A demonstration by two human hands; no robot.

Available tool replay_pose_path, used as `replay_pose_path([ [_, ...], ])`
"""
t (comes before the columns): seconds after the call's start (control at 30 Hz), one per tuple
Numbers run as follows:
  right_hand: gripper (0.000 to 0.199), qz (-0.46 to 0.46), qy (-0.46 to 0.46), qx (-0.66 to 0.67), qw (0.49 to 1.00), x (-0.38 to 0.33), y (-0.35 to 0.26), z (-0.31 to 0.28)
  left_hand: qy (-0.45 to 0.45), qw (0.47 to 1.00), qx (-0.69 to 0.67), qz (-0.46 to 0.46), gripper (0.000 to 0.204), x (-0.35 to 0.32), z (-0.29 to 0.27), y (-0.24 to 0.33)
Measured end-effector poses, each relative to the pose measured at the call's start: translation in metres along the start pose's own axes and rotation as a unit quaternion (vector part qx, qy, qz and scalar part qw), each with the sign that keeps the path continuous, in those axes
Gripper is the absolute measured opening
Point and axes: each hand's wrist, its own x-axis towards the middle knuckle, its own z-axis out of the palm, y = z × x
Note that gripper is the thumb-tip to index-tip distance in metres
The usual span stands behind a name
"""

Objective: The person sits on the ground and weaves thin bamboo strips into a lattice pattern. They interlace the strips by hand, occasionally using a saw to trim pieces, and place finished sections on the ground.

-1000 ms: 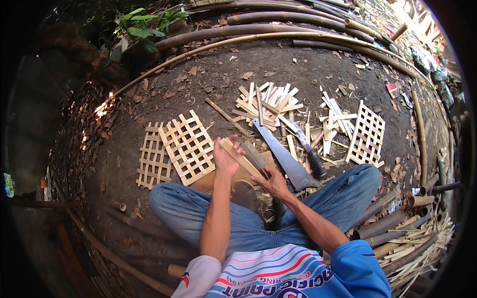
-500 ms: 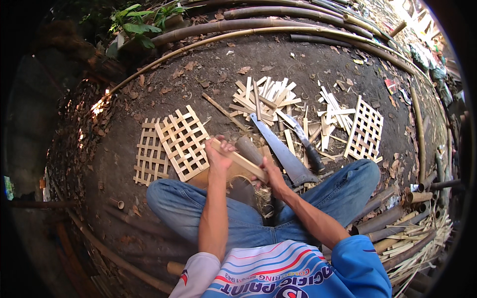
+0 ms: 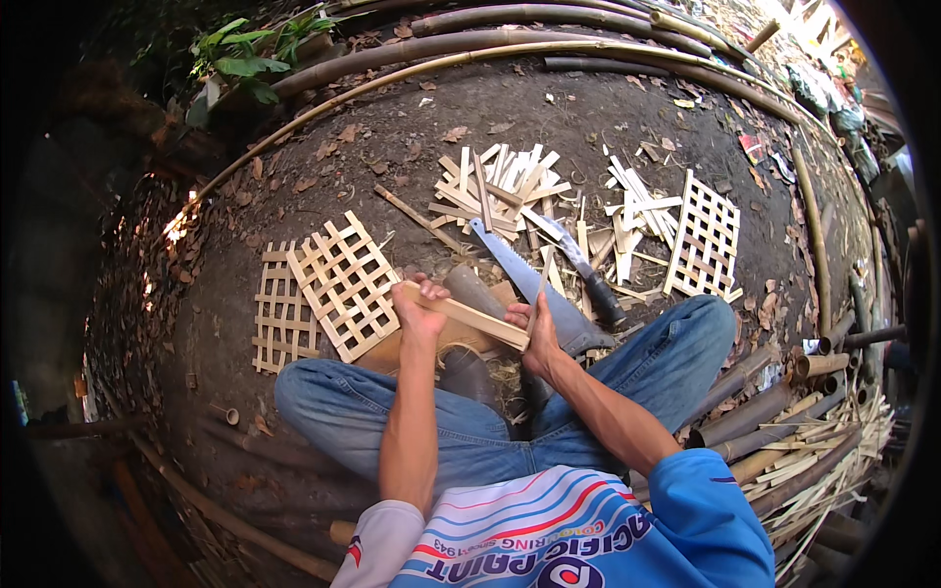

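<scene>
Clasped in your left hand (image 3: 420, 309) at ten o'clock, bamboo slats (image 3: 478, 320) slant to your right hand (image 3: 540, 343) at four, its hold unclear — a slackening left grip could scatter them.

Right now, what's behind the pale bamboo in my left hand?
Behind the pale bamboo, a brown cylinder shows beyond its far edge, and part of a brown board on the near side. What lies directly behind is covered.

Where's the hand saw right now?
In the head view, the hand saw lies just right of centre, its wide end just beyond the person's right hand, with the black-handled knife beside it on the right.
</scene>
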Motion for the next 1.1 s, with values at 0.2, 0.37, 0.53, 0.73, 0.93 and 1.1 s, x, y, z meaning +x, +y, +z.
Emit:
replay_pose_path([
  [0.2, 0.067, -0.044, 0.017, 0.038, 0.998, 0.011, -0.002, -0.010, -0.051, 0.998, 0.025, -0.026, 0.034, 0.003, 0.000, -0.021],
  [0.37, 0.062, -0.040, -0.011, -0.049, 0.998, 0.003, 0.006, -0.008, -0.075, 0.996, 0.021, -0.032, 0.041, -0.011, 0.012, -0.021],
  [0.53, 0.061, -0.051, -0.045, -0.172, 0.983, -0.009, 0.021, 0.005, -0.038, 0.998, 0.055, -0.020, 0.042, -0.017, 0.015, -0.009],
  [0.73, 0.032, -0.240, -0.175, -0.418, 0.858, -0.028, 0.022, 0.013, 0.073, 0.990, 0.123, 0.008, 0.038, -0.012, 0.017, -0.006],
  [0.93, 0.029, -0.253, -0.211, -0.507, 0.796, -0.036, 0.019, 0.019, 0.128, 0.981, 0.130, 0.060, 0.043, -0.001, 0.000, 0.002],
  [1.1, 0.028, -0.208, -0.208, -0.442, 0.847, -0.028, 0.021, 0.015, 0.076, 0.960, 0.210, 0.167, 0.049, -0.014, 0.029, -0.019],
])
